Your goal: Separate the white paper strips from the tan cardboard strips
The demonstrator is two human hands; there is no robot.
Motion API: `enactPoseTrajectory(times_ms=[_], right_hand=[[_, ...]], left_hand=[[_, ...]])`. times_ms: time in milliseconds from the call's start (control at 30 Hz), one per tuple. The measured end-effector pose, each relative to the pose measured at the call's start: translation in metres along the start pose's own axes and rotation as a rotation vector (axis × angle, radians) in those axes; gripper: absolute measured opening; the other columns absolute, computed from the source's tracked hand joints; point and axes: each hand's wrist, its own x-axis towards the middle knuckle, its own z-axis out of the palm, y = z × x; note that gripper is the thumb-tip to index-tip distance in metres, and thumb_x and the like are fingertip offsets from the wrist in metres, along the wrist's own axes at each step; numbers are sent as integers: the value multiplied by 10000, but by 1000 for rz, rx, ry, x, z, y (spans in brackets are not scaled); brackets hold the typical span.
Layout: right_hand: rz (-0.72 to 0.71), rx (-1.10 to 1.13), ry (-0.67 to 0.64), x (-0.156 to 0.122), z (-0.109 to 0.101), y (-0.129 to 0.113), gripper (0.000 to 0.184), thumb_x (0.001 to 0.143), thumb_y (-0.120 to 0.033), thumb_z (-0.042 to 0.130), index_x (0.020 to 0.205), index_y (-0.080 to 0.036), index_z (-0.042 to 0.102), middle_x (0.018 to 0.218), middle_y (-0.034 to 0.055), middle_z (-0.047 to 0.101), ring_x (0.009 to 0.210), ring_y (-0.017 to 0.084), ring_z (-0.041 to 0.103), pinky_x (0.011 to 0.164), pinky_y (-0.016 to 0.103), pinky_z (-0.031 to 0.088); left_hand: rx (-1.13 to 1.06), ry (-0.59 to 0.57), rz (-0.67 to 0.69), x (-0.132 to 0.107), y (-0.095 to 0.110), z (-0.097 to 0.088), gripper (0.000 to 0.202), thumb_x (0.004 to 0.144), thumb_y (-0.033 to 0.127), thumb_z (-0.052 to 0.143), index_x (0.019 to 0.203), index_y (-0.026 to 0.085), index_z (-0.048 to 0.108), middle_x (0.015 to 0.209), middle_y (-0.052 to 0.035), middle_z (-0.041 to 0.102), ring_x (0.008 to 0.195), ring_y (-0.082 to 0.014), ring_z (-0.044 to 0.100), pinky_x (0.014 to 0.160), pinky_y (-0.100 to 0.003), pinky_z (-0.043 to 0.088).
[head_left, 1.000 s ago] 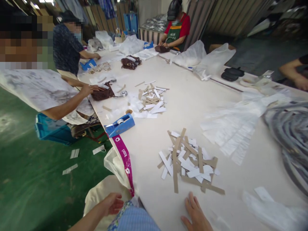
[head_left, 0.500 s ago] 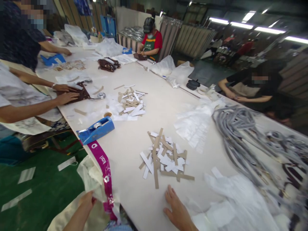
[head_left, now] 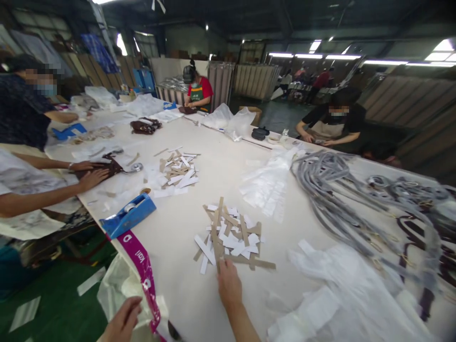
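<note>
My right hand [head_left: 229,287] lies flat on the white table [head_left: 178,247], fingertips touching the near edge of a pile of brown and white card strips [head_left: 230,235]. Whether it grips a strip I cannot tell. My left hand [head_left: 123,322] is low at the table's near edge, beside a pale plastic bag [head_left: 116,289] and a magenta printed ribbon [head_left: 140,263] that hangs over the edge. Its fingers are curled; nothing clearly shows in them.
A blue tape dispenser [head_left: 128,215] sits left of the pile. A second strip pile [head_left: 176,172], white plastic bags [head_left: 342,294] and grey straps [head_left: 342,199] cover the table. A co-worker's hands [head_left: 89,173] hold a brown bag at left; other people sit farther along.
The view has swung right and up. My right hand has slid forward to the strip pile. My left hand stays low at the table edge.
</note>
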Motion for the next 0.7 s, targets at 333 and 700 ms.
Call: enactPoseTrajectory(times_ms=[333, 700], right_hand=[[-39, 47, 7, 12, -9, 15, 344, 818, -16, 375, 977, -207, 613, 940, 75, 663, 837, 212, 644, 650, 274, 480], [-55, 150, 93, 64, 19, -38, 200, 828, -60, 466, 923, -164, 608, 861, 107, 631, 781, 245, 587, 630, 325, 426]], left_hand=[[77, -313, 269, 20, 106, 95, 231, 802, 347, 419, 865, 200, 586, 773, -46, 659, 678, -198, 622, 641, -301, 515], [370, -358, 661, 111, 111, 110, 253, 886, 223, 371, 962, 197, 611, 963, -94, 652, 917, -225, 607, 851, -388, 497]])
